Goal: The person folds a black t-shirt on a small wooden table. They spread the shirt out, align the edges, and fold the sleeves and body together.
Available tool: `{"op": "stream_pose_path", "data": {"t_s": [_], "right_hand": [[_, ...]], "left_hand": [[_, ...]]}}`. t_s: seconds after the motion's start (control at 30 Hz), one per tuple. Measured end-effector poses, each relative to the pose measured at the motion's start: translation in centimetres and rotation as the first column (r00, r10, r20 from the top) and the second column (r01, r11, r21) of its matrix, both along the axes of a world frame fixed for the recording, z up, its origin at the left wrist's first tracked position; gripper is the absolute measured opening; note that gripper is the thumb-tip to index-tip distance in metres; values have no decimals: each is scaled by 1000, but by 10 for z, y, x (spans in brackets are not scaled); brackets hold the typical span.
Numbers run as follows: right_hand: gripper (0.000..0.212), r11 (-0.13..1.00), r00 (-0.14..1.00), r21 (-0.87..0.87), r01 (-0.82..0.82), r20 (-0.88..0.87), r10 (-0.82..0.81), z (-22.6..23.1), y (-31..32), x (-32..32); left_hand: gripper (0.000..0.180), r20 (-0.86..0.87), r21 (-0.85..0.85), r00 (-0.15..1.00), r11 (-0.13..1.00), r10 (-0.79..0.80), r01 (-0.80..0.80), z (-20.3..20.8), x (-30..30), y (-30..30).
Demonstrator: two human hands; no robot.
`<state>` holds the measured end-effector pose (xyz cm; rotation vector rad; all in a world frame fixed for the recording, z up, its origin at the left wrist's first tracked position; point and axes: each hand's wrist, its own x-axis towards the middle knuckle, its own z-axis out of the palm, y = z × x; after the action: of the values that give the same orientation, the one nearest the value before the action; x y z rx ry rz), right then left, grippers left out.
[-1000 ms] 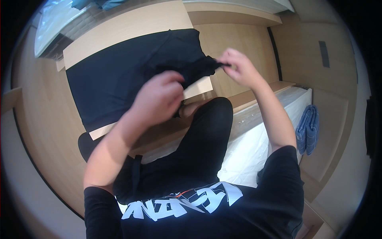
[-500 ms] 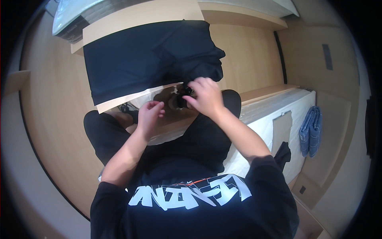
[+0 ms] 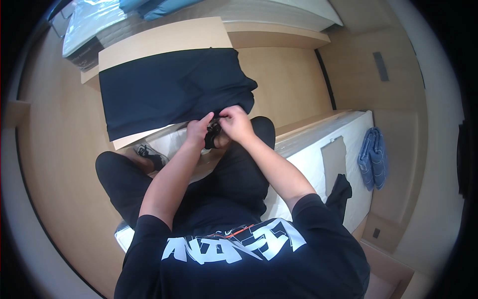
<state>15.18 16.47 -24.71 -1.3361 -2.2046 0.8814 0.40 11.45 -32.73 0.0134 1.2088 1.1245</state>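
A black garment point(image 3: 164, 92) lies spread flat over a light wooden board point(image 3: 164, 42) in front of me, its right end uneven and rumpled. My left hand point(image 3: 198, 130) is at the garment's near edge, towards the right, with its thumb and fingers closed on the cloth. Close beside it, my right hand point(image 3: 236, 123) pinches the same edge, its fingers bent over the fabric. Only a small gap separates the two hands. The fingertips are partly hidden by the hands themselves.
My crossed legs and shoes point(image 3: 149, 153) are just below the board. A plastic-wrapped mattress point(image 3: 294, 182) lies to the right, bearing a grey card point(image 3: 333, 159), a black cloth point(image 3: 340, 194) and a folded blue checked cloth point(image 3: 373, 158). Another wrapped mattress point(image 3: 189, 20) stands behind.
My left hand has moved right and forward onto the garment's near edge, beside my right hand. The right hand has closed in on that edge. The whole view has shifted slightly.
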Motion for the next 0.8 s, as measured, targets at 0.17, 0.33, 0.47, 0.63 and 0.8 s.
{"op": "stream_pose_path", "data": {"t_s": [0.17, 0.33, 0.47, 0.63, 0.8], "right_hand": [[55, 591, 641, -515, 621, -100, -761, -27, 63, 66], [33, 195, 553, -967, 166, -72, -830, -23, 105, 84], [17, 403, 321, -904, -143, -427, -845, -39, 103, 83], [26, 532, 134, -831, -162, -553, -822, -59, 95, 105], [23, 609, -42, -768, -198, -614, -788, -66, 100, 106]], "left_hand": [[31, -243, 84, 967, 995, 72, -53, 11, 21, 4], [36, -313, 176, 945, 984, 91, -37, 33, 19, -8], [23, -33, 243, 992, 964, 120, -109, 33, 10, -19], [17, -12, 93, 1000, 996, -9, 11, 65, 26, -16], [9, -307, -216, 791, 848, -530, 484, 100, 33, -32]]}}
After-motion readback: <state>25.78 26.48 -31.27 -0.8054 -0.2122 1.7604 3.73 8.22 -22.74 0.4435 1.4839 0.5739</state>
